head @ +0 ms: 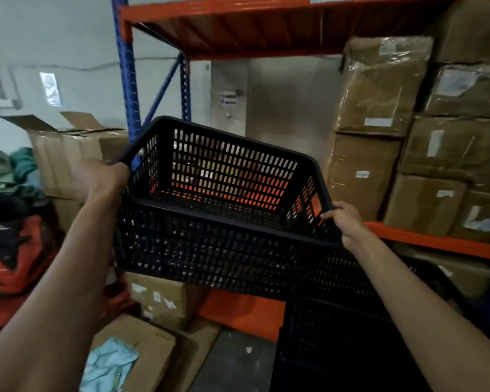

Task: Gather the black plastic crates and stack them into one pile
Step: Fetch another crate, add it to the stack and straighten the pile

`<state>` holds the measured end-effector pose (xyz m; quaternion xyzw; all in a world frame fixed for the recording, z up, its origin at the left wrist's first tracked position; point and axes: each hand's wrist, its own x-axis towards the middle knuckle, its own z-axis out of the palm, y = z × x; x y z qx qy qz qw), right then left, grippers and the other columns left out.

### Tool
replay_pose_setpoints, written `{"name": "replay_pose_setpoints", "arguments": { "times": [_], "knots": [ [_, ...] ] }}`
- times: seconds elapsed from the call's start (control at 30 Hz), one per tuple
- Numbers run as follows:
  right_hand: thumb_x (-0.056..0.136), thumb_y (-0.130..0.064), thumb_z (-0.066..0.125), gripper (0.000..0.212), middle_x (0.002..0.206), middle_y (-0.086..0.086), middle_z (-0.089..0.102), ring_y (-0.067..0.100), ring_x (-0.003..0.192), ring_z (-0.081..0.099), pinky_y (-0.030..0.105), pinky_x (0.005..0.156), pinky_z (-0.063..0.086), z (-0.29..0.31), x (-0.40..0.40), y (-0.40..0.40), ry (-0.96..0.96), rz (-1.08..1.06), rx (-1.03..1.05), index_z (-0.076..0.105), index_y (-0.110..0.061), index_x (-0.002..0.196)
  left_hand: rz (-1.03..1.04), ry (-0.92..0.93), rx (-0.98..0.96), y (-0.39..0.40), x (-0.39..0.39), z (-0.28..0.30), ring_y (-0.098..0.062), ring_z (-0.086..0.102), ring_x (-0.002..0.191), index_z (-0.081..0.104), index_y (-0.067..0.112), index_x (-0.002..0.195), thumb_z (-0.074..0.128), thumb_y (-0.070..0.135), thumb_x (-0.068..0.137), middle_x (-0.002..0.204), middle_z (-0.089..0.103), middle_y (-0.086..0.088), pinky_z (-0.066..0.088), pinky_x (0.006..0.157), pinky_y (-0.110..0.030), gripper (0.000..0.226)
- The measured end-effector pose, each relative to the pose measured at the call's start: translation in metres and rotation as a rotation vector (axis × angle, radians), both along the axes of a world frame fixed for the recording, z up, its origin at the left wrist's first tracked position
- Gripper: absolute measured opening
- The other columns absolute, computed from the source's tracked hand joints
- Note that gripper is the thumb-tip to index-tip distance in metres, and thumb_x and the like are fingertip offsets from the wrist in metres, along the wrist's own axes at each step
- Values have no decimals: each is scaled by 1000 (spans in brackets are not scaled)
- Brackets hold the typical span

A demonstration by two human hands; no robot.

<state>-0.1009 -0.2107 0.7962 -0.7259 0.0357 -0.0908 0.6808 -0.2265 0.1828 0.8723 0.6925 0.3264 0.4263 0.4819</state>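
1. Left hand (104,176) clamps the crate (218,210) by its left rim
2. Right hand (344,219) clasps its right rim
3. Crate held tilted in the air above the pile (351,321), before the rack (436,241)

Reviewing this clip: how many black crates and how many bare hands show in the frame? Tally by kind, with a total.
Black crates: 2, the held crate in the air, tilted, and the lower crate beneath it at right.
Hands: 2, the left hand and the right hand, each gripping the held crate's rim.
Total: 4
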Motion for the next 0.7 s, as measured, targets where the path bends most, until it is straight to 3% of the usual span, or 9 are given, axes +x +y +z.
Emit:
{"name": "replay_pose_setpoints", "arguments": {
  "times": [0.1,0.17,0.33,0.5,0.6,0.7],
  "knots": [
    [72,12,61,38,75,9,62,24,63,58,23,46,51,14,0,-6,-36,-14,13,63,-10,103,49,26,-20,-7,-14,6,-36,66,100,73,6,107,65,23,78,95,68,-16,50,79,-35,35],
    [73,10,62,35,75,7,62,22,62,58,21,41,47,27,-1,-9,-52,-14,14,64,-14,98,52,19,-36,-8,-18,10,-36,67,97,74,7,104,66,26,76,100,71,-18,52,81,-37,35],
    [78,6,63,21,73,5,59,20,64,55,29,53,41,47,-5,-20,-76,-68,-46,63,-12,88,-135,-69,-95,-6,1,22,-31,67,79,70,4,100,63,21,73,85,68,-15,55,67,-29,33],
    [83,4,59,17,79,4,59,20,73,55,32,61,41,64,-9,-41,-119,-122,-75,63,-12,87,-204,-86,-106,-2,35,28,-42,69,95,72,7,102,58,31,58,102,71,-24,56,85,-57,52],
    [81,1,61,20,95,11,63,30,90,59,39,79,46,69,-9,-66,-118,-198,-75,65,-14,94,-214,-79,-67,-24,42,32,-42,67,99,71,7,103,58,32,64,105,70,-23,55,92,-49,48],
    [80,2,62,26,98,12,66,32,92,62,41,82,50,70,-16,-96,-109,-254,-84,67,-14,99,-252,-56,-36,-52,54,28,-44,64,103,69,-1,104,61,30,70,108,69,-27,53,94,-46,47]
  ]
}}
